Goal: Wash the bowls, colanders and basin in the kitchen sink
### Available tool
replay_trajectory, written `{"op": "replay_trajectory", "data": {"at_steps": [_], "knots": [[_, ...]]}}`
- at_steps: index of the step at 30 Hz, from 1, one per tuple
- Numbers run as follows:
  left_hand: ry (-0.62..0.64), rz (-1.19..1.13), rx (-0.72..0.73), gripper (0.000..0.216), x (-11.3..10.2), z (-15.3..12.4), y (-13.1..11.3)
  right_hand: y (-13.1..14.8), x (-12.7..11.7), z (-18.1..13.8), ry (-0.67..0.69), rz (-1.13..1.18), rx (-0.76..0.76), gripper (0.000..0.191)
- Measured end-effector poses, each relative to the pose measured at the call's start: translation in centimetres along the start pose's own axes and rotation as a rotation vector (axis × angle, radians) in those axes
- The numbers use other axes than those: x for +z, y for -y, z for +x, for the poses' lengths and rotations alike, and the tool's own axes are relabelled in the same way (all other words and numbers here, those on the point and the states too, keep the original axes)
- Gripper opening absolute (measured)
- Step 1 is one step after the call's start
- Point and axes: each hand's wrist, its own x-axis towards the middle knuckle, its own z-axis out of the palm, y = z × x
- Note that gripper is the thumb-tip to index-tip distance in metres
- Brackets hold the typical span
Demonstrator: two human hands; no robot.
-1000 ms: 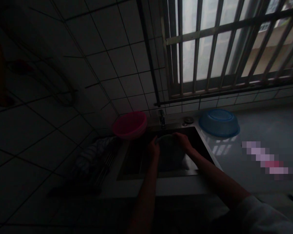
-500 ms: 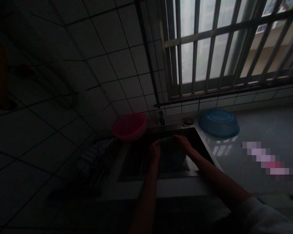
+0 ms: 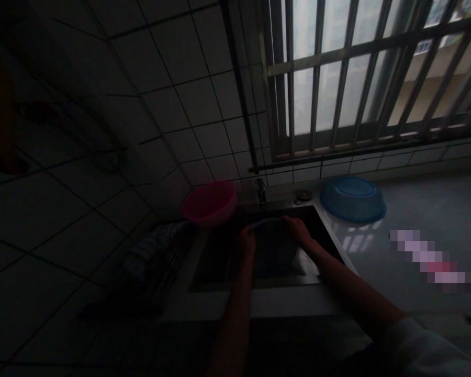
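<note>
Over the sink (image 3: pixel 325 230), both my hands hold a dark bluish thing (image 3: pixel 272 246) by its pale, curved upper edge. The dim light hides whether it is cloth or a vessel. My left hand (image 3: pixel 246 242) is closed at its left end, and my right hand (image 3: pixel 297 230) grips the right end. Its lower part hangs down into the sink, where the outline fades into shadow. A patch of bare metal shines beside it at the lower right.
A pink basin (image 3: pixel 210 203) stands at the sink's back left corner, below the tap (image 3: pixel 260 191). To the right, a blue basin (image 3: pixel 352 199) lies upside down on the counter (image 3: pixel 424 204). Striped cloth (image 3: pixel 151 251) lies over a rack at left. A barred window (image 3: pixel 337 78) is behind.
The held edge has gone from nearly straight to a more arched, paler curve. Both hands stay at almost the same spot, the right shifted very slightly.
</note>
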Motion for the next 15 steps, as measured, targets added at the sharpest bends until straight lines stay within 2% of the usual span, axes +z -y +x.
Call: {"op": "replay_trajectory", "data": {"at_steps": [2, 4, 8, 10, 12, 15], "knots": [[-0.032, -0.002, -0.013, 0.033, 0.0, 0.2, 0.5, -1.0, -0.4, 0.0, 0.017, -0.043, 0.076, 0.030], [-0.013, 0.010, 0.004, 0.033, 0.3, 0.2, 0.4, -0.9, -0.1, -0.1, 0.024, -0.060, 0.078, 0.031], [0.110, 0.033, 0.133, 0.039, 1.4, -0.6, -0.5, 1.4, 1.5, -0.1, 0.053, -0.006, -0.104, 0.031], [0.144, 0.039, 0.145, 0.040, 1.5, -0.6, -0.6, 2.0, 1.7, -0.1, 0.074, 0.007, -0.164, 0.030], [0.106, 0.012, 0.092, 0.038, 1.3, -0.3, -0.1, 1.3, 1.2, 0.1, 0.069, -0.005, -0.115, 0.029], [-0.056, -0.091, -0.025, 0.032, 0.6, 0.6, 1.2, -1.2, 0.2, 0.3, 0.032, -0.006, 0.041, 0.030]]}}
